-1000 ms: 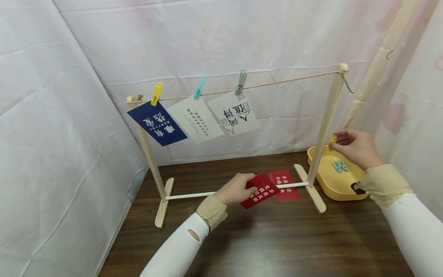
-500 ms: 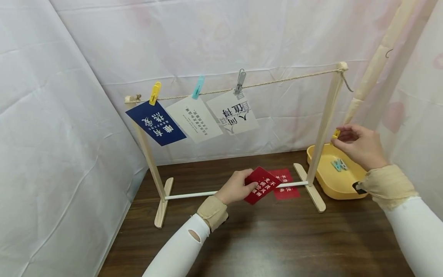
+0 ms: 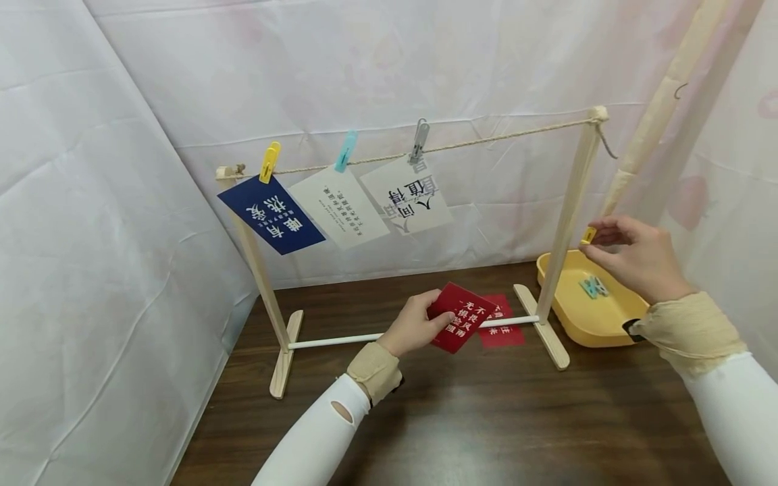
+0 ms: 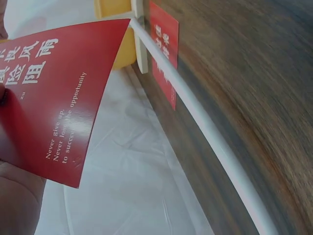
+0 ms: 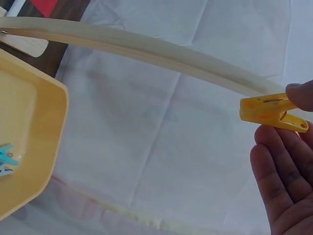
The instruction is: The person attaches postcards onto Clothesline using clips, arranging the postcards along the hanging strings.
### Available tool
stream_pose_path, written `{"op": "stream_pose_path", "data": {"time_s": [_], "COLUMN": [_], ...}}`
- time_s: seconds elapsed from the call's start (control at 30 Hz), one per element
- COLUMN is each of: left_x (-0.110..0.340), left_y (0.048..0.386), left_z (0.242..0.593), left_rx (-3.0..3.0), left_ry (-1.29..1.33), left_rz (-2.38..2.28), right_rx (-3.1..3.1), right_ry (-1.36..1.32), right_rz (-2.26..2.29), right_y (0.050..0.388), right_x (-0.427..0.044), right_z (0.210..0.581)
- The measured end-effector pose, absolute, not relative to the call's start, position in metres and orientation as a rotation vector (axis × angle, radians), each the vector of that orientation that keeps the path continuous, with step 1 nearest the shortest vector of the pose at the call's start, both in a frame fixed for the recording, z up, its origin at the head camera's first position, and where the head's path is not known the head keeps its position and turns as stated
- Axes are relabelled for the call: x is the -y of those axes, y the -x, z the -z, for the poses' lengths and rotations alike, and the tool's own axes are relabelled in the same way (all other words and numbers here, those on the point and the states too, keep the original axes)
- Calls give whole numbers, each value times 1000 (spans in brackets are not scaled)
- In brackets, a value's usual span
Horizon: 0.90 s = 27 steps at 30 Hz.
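Observation:
My left hand [image 3: 415, 325] pinches a red card [image 3: 457, 322] with white lettering, just above the rack's white crossbar [image 3: 340, 340]. In the left wrist view the card [image 4: 58, 103] spreads across the left side, its English lines readable. My right hand [image 3: 638, 256] holds a yellow clothespin [image 3: 587, 235] between thumb and fingers, above the yellow tray. The right wrist view shows that clothespin [image 5: 269, 111] with its handles between thumb and fingers. A second red card [image 3: 503, 331] lies on the table behind the first, partly covered by it.
A twine line [image 3: 498, 138] spans the wooden rack. From it hang a blue card [image 3: 273, 219], a white card [image 3: 339, 210] and a printed translucent card [image 3: 408, 199], each clipped. The yellow tray [image 3: 583, 327] at right holds a few clothespins [image 3: 593, 287]. White cloth [image 3: 365, 61] backs the table.
My left hand has raised the red card slightly and turned it a little more upright. My right hand has lifted the yellow clothespin slightly and turned it within the fingers.

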<state>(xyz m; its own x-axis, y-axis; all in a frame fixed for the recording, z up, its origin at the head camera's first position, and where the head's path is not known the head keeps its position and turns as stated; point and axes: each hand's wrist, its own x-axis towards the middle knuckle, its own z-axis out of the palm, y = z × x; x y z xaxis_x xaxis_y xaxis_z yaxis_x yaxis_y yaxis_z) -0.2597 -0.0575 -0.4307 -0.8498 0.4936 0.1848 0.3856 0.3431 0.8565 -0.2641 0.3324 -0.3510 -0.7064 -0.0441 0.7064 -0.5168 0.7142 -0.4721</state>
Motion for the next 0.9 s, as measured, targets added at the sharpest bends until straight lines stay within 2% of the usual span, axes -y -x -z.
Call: {"op": "stream_pose_path", "data": {"time_s": [0.57,0.9], "left_x": [54,55], "left_y": [264,265], "left_z": [428,422], "left_rx": [-2447,-2430], "left_ry": [-803,-801], "left_rz": [-1776,-1829], "right_rx": [2118,2097], "right_ry": [-544,-588], "right_rz": [-779,-861], "right_y": [245,240], "right_x": [-317,-306], "right_z": [334,331]}}
